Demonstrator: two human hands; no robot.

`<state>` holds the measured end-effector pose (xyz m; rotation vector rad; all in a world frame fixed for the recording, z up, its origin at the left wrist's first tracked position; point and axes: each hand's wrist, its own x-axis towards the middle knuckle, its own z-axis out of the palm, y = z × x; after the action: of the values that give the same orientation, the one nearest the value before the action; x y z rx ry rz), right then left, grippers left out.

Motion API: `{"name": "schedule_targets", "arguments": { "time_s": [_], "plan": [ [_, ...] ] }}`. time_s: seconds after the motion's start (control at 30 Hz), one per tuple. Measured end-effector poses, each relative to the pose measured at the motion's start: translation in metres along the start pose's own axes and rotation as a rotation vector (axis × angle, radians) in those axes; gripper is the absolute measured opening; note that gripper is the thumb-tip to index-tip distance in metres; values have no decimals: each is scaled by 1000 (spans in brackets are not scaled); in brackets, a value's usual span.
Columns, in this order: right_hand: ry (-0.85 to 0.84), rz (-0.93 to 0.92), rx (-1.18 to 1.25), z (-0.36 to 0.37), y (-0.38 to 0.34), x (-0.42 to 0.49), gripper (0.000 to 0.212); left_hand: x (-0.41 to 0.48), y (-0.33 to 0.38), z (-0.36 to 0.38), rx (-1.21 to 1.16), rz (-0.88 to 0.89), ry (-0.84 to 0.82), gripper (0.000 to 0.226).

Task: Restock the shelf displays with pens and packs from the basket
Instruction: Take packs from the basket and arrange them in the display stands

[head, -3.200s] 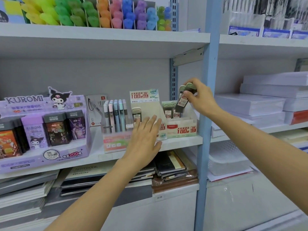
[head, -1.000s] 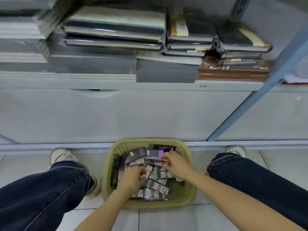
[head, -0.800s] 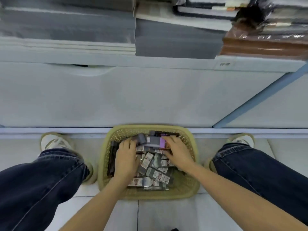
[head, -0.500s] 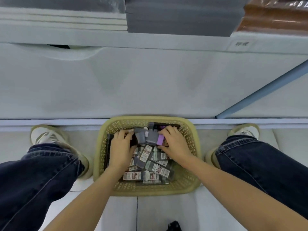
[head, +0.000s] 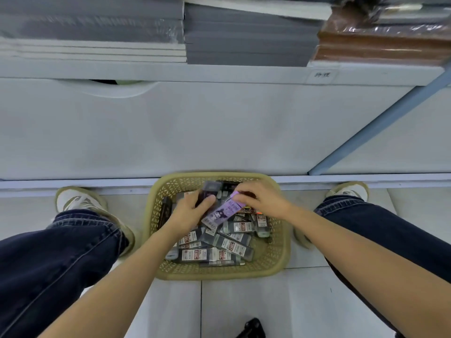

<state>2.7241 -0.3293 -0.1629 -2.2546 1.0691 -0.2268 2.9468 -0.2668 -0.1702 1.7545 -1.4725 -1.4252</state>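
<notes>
Clock centred on the basket [head: 280, 254], which sits on the floor [head: 256, 301] btwn the person's legs. It holds a loose heap of grey packs [head: 231, 245] lying every which way.

Around it:
- A white cabinet front [head: 219, 132] rises at 12 o'clock, w/ a cut-out grip [head: 109, 87] off toward 11.
- The shelf edge [head: 170, 71] runs above that, w/ a label [head: 322, 74] toward 1 o'clock; the writing is too blurred to read.
- A blue post [head: 380, 125] slants away at 2 o'clock.
- Something black [head: 251, 329] sits at 6 o'clock, at the bottom edge; can't tell what it is.

In the way: both forearms reach in over the basket, and the hands hide the packs at its 12 o'clock end.

The left hand [head: 189, 213] has its fingers curled round a dark pack [head: 209, 188] at approx 11 o'clock, thumb alongside. The right hand [head: 263, 200] has its fingertips bunched, pinching the top end of a purple pack [head: 220, 212]. That pack slants down toward 7 o'clock over the grey ones, w/ its low end just beside the left thumb.

Counts:
- 1 basket and 2 hands.
- 1 purple pack and 1 dark pack in hand.
- A dozen-plus grey packs showing, w/ more buried under them.
- 2 shoes [head: 78, 201], one at 9 o'clock and one at 3.
- 3 stacks on the shelf: white-edged sheets [head: 92, 52] on the left, grey books [head: 244, 40] in the middle, and a brown wrapped stack [head: 378, 45] on the right.
- 1 label and 1 post.
</notes>
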Motion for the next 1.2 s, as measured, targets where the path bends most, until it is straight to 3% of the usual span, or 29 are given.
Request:
{"name": "schedule_targets", "arguments": {
  "time_s": [0.1, 0.2, 0.3, 0.4, 0.47, 0.57, 0.83, 1.03, 1.2],
  "plan": [
    [-4, 47, 147, 8, -12, -2, 22, -9, 1, 10, -140, -45, -234, 27],
    [107, 171, 196, 21, -11, -4, 21, -14, -7, 14, -244, -68, -131, 11],
    [173, 307, -3, 33, 5, -8, 48, -15, -18, 9, -369, -160, 13, 11],
    [38, 352, -209, 48, 13, -12, 87, -14, -28, 5, -416, -198, 69, 9],
    [3, 347, -314, 59, 14, -13, 96, -13, -33, 6, -432, -214, 88, 9],
    [-12, 346, -393, 67, 15, -14, 81, -13, -37, 8, -432, -221, 82, 11],
    [116, 204, -311, 45, 20, -7, 30, -11, -37, 10, -488, -254, 138, 7],
    [146, 237, 106, 28, -1, -12, 17, -14, -17, 13, -658, -311, 221, 18],
    [278, 246, 201, 25, -45, -11, 20, -23, 22, 19, -902, -334, 349, 20]
  ]
}}
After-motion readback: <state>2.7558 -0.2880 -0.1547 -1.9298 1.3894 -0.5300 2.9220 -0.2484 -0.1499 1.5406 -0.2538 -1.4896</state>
